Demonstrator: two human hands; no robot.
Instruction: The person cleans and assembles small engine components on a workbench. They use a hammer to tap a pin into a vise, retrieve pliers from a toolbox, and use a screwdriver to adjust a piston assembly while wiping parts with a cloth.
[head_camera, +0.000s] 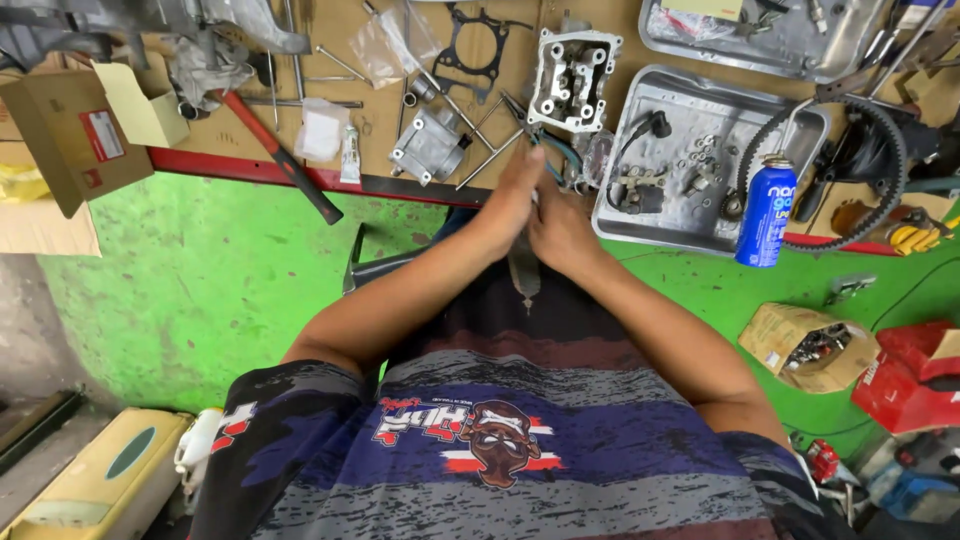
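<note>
My left hand (508, 200) and my right hand (560, 232) are pressed together in front of my chest, just below the edge of the cardboard-covered work surface (380, 150). Between them they grip a grey, strip-like piece (523, 275) that hangs down under the palms; what it is cannot be made out. Just past my fingertips lie pliers with teal handles (556, 150) and a metal cylinder head (572, 78). A smaller grey engine casting (428, 148) sits to the left of my hands.
A metal tray (785, 120) with small parts and a toothed drive belt (890, 170) sit at right, with a blue spray can (765, 212) leaning on the tray. A red-handled hammer (280, 155) and open cardboard boxes (70, 135) lie left. Green floor (200, 270) below; another box of parts (808, 345) at right.
</note>
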